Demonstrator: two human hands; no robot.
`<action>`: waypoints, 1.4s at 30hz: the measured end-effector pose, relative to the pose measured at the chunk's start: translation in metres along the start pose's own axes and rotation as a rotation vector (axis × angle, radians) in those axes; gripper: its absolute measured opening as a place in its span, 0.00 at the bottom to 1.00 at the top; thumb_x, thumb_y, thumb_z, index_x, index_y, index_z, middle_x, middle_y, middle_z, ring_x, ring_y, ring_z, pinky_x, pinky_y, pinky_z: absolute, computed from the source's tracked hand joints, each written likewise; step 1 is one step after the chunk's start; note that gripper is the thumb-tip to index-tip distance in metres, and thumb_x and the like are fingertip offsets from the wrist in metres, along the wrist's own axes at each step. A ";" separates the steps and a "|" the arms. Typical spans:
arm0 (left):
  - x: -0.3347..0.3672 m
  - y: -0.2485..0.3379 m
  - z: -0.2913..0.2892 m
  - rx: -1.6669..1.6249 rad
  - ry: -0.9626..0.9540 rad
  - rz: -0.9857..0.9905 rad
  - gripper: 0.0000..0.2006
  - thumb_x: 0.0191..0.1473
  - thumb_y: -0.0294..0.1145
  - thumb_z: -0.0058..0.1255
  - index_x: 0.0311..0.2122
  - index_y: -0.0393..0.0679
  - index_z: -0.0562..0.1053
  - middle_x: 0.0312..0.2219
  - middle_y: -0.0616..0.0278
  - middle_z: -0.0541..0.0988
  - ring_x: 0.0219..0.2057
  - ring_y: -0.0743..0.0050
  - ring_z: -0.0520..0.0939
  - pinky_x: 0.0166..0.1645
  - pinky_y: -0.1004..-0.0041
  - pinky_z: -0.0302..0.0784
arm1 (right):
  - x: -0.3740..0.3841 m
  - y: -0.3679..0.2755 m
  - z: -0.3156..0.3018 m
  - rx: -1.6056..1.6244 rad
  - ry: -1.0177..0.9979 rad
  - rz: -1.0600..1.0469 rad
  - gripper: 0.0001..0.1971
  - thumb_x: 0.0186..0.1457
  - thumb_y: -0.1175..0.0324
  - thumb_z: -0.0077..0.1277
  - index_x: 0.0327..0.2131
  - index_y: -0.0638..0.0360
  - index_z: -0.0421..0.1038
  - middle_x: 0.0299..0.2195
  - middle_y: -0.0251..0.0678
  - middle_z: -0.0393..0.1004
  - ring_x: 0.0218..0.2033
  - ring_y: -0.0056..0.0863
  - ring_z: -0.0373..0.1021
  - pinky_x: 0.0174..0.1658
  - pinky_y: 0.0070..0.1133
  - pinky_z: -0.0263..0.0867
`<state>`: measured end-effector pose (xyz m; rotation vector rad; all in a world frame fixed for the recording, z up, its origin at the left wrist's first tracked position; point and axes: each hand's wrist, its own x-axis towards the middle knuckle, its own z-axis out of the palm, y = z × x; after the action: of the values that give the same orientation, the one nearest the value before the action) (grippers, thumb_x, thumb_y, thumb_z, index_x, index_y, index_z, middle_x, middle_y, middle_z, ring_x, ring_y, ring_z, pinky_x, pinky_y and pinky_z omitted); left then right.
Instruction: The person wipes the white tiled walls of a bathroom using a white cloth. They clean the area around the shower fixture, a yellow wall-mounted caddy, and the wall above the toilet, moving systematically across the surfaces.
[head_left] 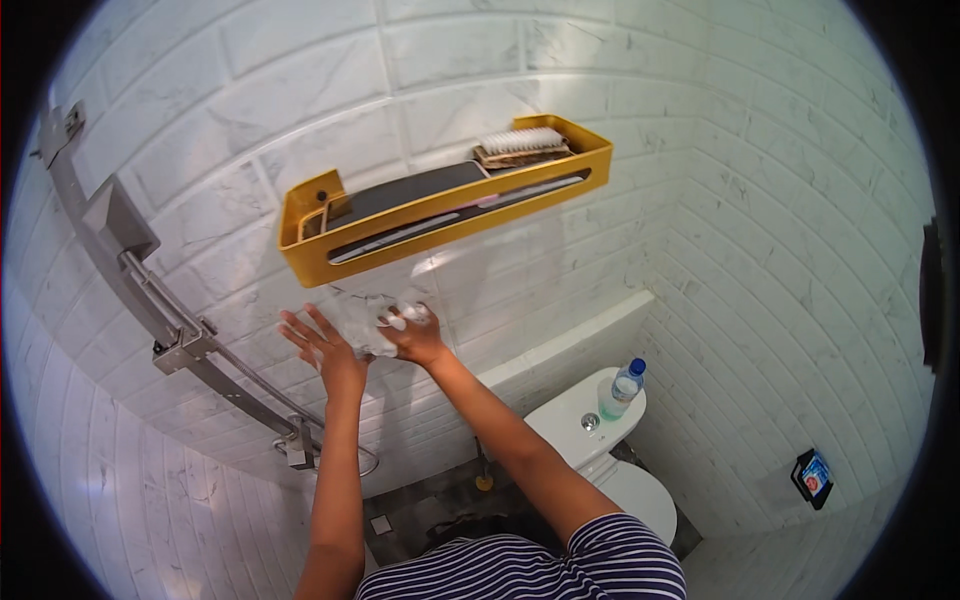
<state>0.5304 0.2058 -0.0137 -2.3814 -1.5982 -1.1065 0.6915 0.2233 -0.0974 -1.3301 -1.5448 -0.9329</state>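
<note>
My right hand has its fingers curled over a white, crumpled cloth, which lies against the marbled wall tiles below the yellow shelf. Whether it is fabric or paper I cannot make out. Close to the left of it, my left hand is raised with its fingers spread, palm side toward the wall. The cloth's edge comes up near the left thumb, and I cannot tell whether they touch. Just above both hands hangs the yellow wall shelf, holding a dark flat panel and a white-bristled brush.
A grey metal shower rail with a hose runs down the left wall. At the lower right stands a white toilet, a blue-capped bottle on its tank. A black holder with a small blue packet is fixed to the right wall.
</note>
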 end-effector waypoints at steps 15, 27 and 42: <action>0.006 -0.021 0.047 0.206 0.134 -0.006 0.74 0.13 0.39 0.72 0.59 0.47 0.23 0.56 0.35 0.20 0.56 0.27 0.24 0.50 0.30 0.44 | 0.050 0.126 -0.053 0.060 0.694 0.507 0.28 0.45 0.59 0.49 0.50 0.62 0.61 0.53 0.49 0.58 0.56 0.46 0.54 0.54 0.33 0.52; -0.002 -0.030 0.036 0.182 0.111 0.100 0.69 0.21 0.41 0.70 0.60 0.54 0.25 0.57 0.40 0.20 0.58 0.29 0.26 0.50 0.30 0.44 | -0.048 0.081 -0.026 -0.051 -0.119 -0.122 0.26 0.45 0.60 0.39 0.52 0.44 0.60 0.57 0.34 0.55 0.59 0.42 0.49 0.58 0.41 0.42; 0.000 -0.023 0.047 0.274 0.112 0.052 0.75 0.13 0.46 0.71 0.58 0.47 0.20 0.55 0.35 0.18 0.56 0.25 0.24 0.51 0.31 0.44 | -0.104 -0.022 0.008 0.389 0.119 0.639 0.32 0.46 0.81 0.41 0.56 0.50 0.50 0.58 0.50 0.45 0.60 0.52 0.38 0.57 0.44 0.45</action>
<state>0.5356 0.2370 -0.0558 -2.1346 -1.5304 -0.9250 0.6735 0.1923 -0.1983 -1.3258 -1.0317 -0.2846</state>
